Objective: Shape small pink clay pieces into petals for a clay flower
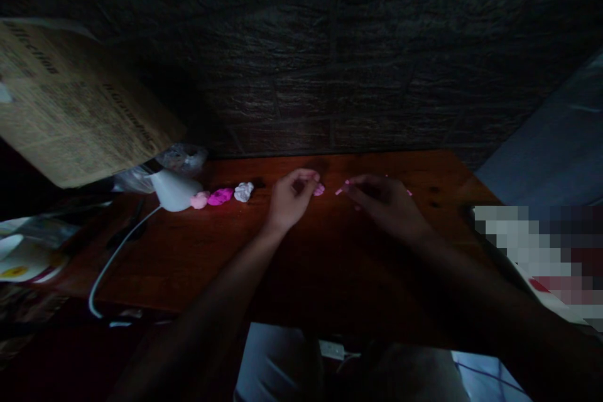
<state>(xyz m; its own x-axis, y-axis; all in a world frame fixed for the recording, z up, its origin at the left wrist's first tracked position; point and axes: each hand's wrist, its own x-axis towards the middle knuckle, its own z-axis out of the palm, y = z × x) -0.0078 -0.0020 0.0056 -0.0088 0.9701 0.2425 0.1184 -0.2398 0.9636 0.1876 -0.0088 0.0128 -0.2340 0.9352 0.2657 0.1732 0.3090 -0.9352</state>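
My left hand is curled, thumb and fingers closed against a small pink lump of modelling clay at the fingertips. My right hand is pinched over the wooden table, with a bit of pink clay showing at its fingertips. Just left of those fingertips is a short pink clay strip. Another small pink piece lies on the far side of the right hand. To the left, a light pink lump, a bright magenta lump and a white lump sit in a row.
A lamp with a white base and a newsprint-patterned shade stands on the left of the table. Its white cable runs over the front edge. Dark scissors lie nearby. A dark brick-patterned wall rises behind.
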